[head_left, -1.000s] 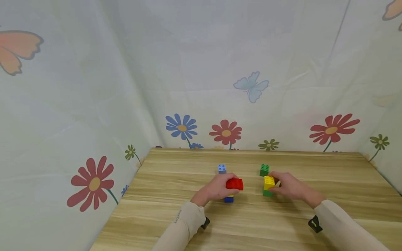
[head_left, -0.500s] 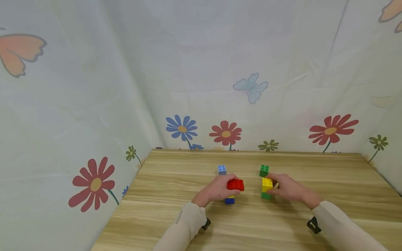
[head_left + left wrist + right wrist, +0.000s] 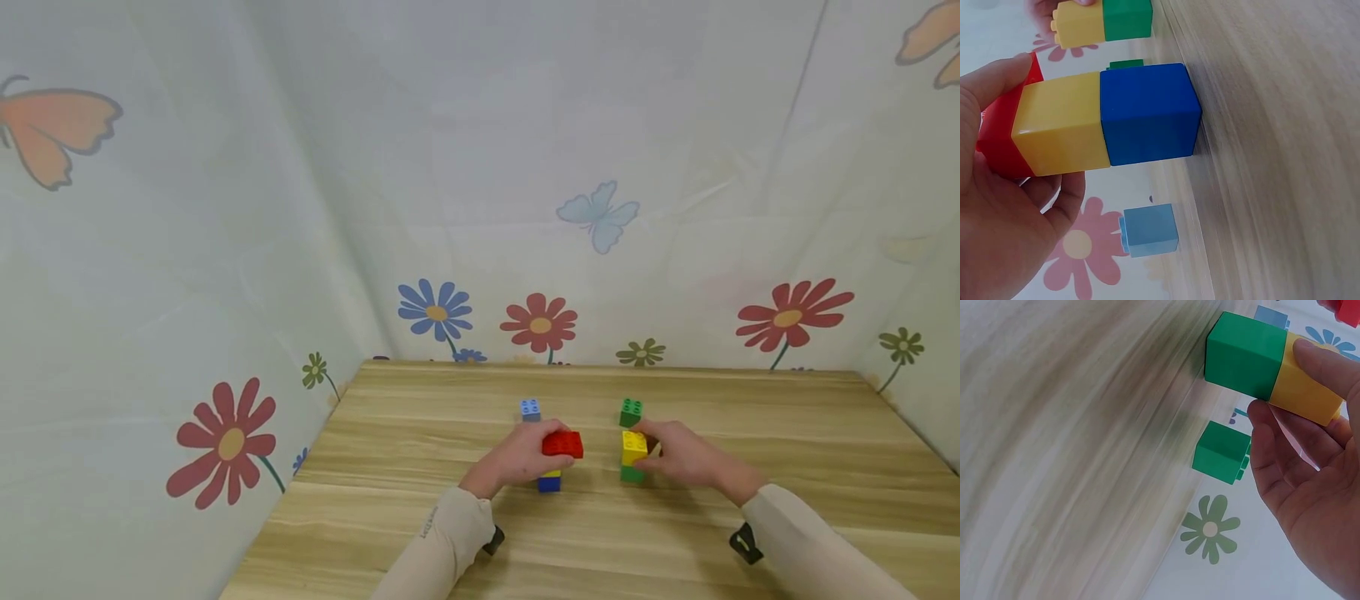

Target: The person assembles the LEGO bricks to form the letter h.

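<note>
Left hand (image 3: 517,454) grips red brick (image 3: 564,445), right hand (image 3: 686,454) yellow brick (image 3: 633,447), each partly hidden.

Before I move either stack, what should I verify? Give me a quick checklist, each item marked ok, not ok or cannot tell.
1. Left hand grips the red brick: ok.
2. Red brick within the outline of the left yellow brick under it: not ok, it juts out toward the right hand.
3. Left yellow brick tight against the blue brick: ok, no gap shows.
4. Right hand pinches the right yellow brick on the lower green brick: ok.
5. Light blue brick and loose green brick apart from the held bricks: ok in the wrist views.
6. Blue brick and lower green brick resting on the table: cannot tell.
</note>
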`<state>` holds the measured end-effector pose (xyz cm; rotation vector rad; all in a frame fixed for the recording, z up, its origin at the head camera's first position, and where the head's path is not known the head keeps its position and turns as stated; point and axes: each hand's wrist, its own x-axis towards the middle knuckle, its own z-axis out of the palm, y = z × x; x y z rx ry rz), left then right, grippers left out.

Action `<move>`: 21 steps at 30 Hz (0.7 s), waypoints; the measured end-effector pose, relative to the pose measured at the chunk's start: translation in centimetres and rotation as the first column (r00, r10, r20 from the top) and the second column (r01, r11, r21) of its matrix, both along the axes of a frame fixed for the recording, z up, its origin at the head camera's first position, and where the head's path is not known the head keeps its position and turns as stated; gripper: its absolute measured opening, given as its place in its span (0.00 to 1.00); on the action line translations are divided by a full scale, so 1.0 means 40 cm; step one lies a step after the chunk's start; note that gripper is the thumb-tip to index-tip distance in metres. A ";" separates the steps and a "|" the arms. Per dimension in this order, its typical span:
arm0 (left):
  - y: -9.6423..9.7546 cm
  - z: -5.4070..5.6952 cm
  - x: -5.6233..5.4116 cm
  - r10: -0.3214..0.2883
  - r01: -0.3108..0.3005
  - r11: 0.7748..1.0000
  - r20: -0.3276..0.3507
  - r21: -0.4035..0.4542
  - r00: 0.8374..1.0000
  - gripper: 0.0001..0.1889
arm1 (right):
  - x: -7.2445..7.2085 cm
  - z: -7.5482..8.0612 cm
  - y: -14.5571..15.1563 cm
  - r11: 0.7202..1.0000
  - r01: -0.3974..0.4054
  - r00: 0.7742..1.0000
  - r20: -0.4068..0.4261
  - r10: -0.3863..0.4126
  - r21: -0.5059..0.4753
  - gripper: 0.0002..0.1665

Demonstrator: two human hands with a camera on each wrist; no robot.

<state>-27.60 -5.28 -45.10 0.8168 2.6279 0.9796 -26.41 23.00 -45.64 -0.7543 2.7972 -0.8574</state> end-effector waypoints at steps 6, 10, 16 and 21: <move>0.001 -0.007 -0.004 0.007 -0.007 1.000 0.005 0.003 1.000 0.18 | -0.002 0.001 -0.012 1.000 0.013 1.000 0.011 -0.013 0.002 0.27; 0.001 -0.003 -0.006 0.007 -0.007 1.000 -0.002 -0.003 1.000 0.19 | -0.003 0.006 -0.017 1.000 0.002 1.000 0.004 -0.002 -0.005 0.27; 0.000 -0.004 -0.005 0.012 -0.012 1.000 0.004 -0.002 1.000 0.20 | -0.004 0.000 -0.022 1.000 -0.006 1.000 0.006 0.006 -0.012 0.27; -0.001 -0.010 -0.008 0.007 -0.007 1.000 0.004 0.008 1.000 0.19 | -0.007 -0.002 -0.025 1.000 0.020 1.000 0.020 -0.020 -0.006 0.27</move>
